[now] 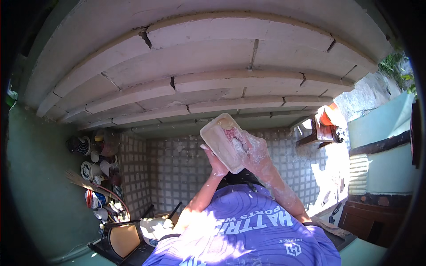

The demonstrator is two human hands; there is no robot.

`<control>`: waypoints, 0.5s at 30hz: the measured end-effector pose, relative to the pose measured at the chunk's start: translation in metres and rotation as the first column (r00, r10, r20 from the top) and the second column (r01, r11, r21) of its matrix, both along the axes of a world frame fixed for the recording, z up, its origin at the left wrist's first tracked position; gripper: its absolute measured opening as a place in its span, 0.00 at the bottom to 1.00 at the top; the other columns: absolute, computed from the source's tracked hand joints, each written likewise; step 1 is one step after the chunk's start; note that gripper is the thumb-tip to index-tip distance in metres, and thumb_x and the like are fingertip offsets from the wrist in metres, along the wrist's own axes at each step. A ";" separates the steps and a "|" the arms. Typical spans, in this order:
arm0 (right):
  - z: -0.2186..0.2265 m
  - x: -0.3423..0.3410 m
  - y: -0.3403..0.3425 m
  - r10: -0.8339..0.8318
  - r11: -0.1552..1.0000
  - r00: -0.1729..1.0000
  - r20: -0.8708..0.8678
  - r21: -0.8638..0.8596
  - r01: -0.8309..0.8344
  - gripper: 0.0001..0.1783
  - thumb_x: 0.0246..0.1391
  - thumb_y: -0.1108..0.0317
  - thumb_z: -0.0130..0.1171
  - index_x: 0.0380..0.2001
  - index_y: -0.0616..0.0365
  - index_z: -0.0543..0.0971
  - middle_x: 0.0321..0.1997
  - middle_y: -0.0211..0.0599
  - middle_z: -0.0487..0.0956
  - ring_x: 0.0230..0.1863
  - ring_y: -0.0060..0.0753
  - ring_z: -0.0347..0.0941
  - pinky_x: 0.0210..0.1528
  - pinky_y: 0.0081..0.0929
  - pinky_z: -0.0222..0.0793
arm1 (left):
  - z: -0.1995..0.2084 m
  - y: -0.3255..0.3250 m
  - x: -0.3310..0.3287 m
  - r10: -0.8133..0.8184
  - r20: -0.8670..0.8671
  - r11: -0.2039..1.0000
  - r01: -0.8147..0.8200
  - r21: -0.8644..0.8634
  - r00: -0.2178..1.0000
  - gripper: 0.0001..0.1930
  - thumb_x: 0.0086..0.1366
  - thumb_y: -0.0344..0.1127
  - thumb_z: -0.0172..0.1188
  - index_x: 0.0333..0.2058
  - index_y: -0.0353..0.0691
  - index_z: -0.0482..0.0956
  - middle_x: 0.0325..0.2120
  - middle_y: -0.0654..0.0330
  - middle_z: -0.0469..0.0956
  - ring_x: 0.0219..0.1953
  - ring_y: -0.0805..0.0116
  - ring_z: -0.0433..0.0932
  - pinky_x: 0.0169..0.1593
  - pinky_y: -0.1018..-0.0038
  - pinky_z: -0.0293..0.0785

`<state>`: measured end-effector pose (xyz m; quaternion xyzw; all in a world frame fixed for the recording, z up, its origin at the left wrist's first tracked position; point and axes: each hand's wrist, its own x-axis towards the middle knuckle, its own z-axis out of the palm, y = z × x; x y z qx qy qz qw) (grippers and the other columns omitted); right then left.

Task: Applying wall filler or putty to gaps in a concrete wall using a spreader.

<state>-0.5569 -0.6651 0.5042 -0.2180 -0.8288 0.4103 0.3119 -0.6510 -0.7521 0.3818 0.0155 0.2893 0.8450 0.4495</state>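
A shallow rectangular pale tray with rounded corners is held tilted in front of my chest. My left hand grips its lower left side, with the thumb along the rim. Over the tray's right side, my right hand is bent inward with its fingers curled, and white powder or paste coats its skin. Next to those fingers, inside the tray, a pink-red patch and white residue show. Whether the right fingers hold that pink-red material is hidden from me.
Pale bands with dark cracks stretch across the top. Buckets and containers line the left wall, and a chair stands at lower left. A wooden stool is at right. Tiled floor lies below my hands.
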 end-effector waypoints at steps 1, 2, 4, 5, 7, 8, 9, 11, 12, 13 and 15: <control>0.008 -0.004 0.003 -0.009 1.000 0.999 -0.046 -0.028 0.008 0.16 0.55 0.71 0.56 0.47 0.64 0.76 0.38 0.52 0.80 0.37 0.55 0.78 0.39 0.33 0.75 | 0.001 0.002 -0.005 -0.015 0.005 0.999 0.014 0.037 1.000 0.45 0.62 0.76 0.36 0.66 0.47 0.54 0.62 0.57 0.62 0.62 0.55 0.64 0.64 0.56 0.63; 0.018 -0.006 0.007 -0.074 0.989 0.996 -0.052 -0.134 0.066 0.17 0.54 0.69 0.58 0.47 0.63 0.76 0.36 0.51 0.80 0.36 0.55 0.78 0.38 0.34 0.75 | 0.002 0.005 -0.010 -0.030 0.009 0.997 0.029 0.074 1.000 0.46 0.61 0.76 0.36 0.67 0.47 0.54 0.62 0.56 0.62 0.63 0.55 0.64 0.65 0.56 0.63; 0.020 -0.009 0.017 -0.025 0.981 1.000 -0.012 -0.195 0.022 0.18 0.53 0.69 0.59 0.47 0.64 0.76 0.37 0.49 0.81 0.37 0.49 0.80 0.39 0.33 0.74 | -0.005 0.010 -0.017 -0.044 0.021 0.995 0.042 0.093 0.999 0.46 0.61 0.76 0.36 0.67 0.47 0.54 0.62 0.56 0.62 0.63 0.54 0.64 0.65 0.56 0.63; 0.020 -0.011 0.022 0.027 0.967 0.999 0.029 -0.253 -0.019 0.19 0.52 0.69 0.61 0.47 0.65 0.76 0.39 0.47 0.82 0.38 0.43 0.81 0.40 0.32 0.74 | -0.008 0.013 -0.020 -0.059 0.034 0.992 0.054 0.116 0.998 0.46 0.61 0.76 0.35 0.67 0.47 0.53 0.62 0.56 0.62 0.62 0.54 0.65 0.65 0.55 0.63; 0.011 -0.022 0.035 0.090 0.993 0.993 0.080 -0.078 -0.084 0.19 0.51 0.70 0.60 0.46 0.65 0.76 0.38 0.50 0.81 0.39 0.50 0.80 0.40 0.33 0.73 | -0.002 0.023 -0.024 -0.072 0.030 0.995 0.070 0.076 0.997 0.46 0.61 0.76 0.35 0.67 0.47 0.53 0.62 0.56 0.62 0.62 0.54 0.65 0.65 0.55 0.63; 0.012 -0.024 0.043 0.048 0.998 0.995 0.089 -0.054 -0.043 0.18 0.51 0.71 0.59 0.46 0.66 0.76 0.38 0.52 0.80 0.39 0.54 0.78 0.41 0.34 0.73 | 0.000 0.028 -0.026 -0.076 0.030 0.996 0.075 0.038 0.997 0.46 0.62 0.76 0.34 0.67 0.47 0.52 0.62 0.57 0.62 0.62 0.54 0.65 0.65 0.55 0.63; 0.016 -0.027 0.051 0.016 0.999 0.995 0.098 -0.030 -0.013 0.17 0.51 0.72 0.57 0.45 0.66 0.76 0.38 0.54 0.79 0.40 0.58 0.77 0.41 0.35 0.73 | 0.001 0.032 -0.029 -0.076 0.027 0.997 0.075 0.035 0.997 0.46 0.62 0.76 0.34 0.67 0.47 0.52 0.62 0.57 0.62 0.62 0.54 0.65 0.65 0.55 0.63; 0.026 -0.032 0.064 -0.054 0.998 0.997 0.055 0.020 0.053 0.17 0.49 0.73 0.56 0.45 0.65 0.76 0.37 0.55 0.78 0.40 0.61 0.74 0.41 0.38 0.73 | 0.002 0.041 -0.033 -0.058 -0.007 0.998 0.058 -0.002 0.998 0.46 0.62 0.76 0.34 0.67 0.47 0.51 0.63 0.57 0.61 0.63 0.54 0.64 0.65 0.55 0.62; 0.026 -0.032 0.072 -0.041 0.999 0.994 0.102 0.029 0.038 0.18 0.50 0.74 0.54 0.46 0.64 0.76 0.39 0.55 0.78 0.42 0.60 0.74 0.42 0.41 0.72 | 0.005 0.045 -0.034 -0.063 -0.009 0.998 0.063 -0.004 0.998 0.46 0.62 0.76 0.34 0.67 0.47 0.51 0.63 0.57 0.61 0.63 0.54 0.64 0.65 0.55 0.62; 0.026 -0.033 0.079 -0.028 0.999 0.988 0.150 0.036 0.023 0.19 0.51 0.74 0.52 0.48 0.62 0.77 0.40 0.54 0.78 0.44 0.60 0.74 0.43 0.44 0.72 | 0.010 0.049 -0.036 -0.085 -0.012 0.996 0.085 -0.003 0.996 0.46 0.62 0.76 0.34 0.68 0.47 0.51 0.63 0.57 0.61 0.64 0.54 0.63 0.66 0.55 0.62; 0.021 -0.039 0.080 -0.005 1.000 0.989 0.151 0.019 0.002 0.21 0.49 0.74 0.53 0.49 0.64 0.76 0.41 0.54 0.78 0.44 0.59 0.74 0.45 0.42 0.72 | 0.007 0.059 -0.042 -0.110 -0.016 0.994 0.110 -0.003 0.994 0.46 0.62 0.76 0.34 0.68 0.47 0.51 0.64 0.57 0.60 0.64 0.55 0.63 0.66 0.55 0.61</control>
